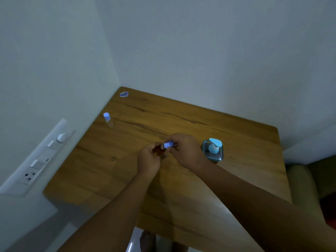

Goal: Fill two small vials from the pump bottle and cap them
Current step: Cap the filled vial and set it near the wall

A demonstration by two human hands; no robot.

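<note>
Over the middle of the wooden table, my left hand grips the body of a small vial. My right hand pinches its pale blue cap, which sits on the vial's neck. The vial's lower part is hidden in my left fingers. A second vial, clear with a blue cap on, stands upright near the table's left edge. The blue pump bottle stands just right of my right hand.
A small blue and white patterned object lies at the table's far left corner. White walls close in at the back and left, where a switch panel hangs. A beige seat is beyond the table's right edge.
</note>
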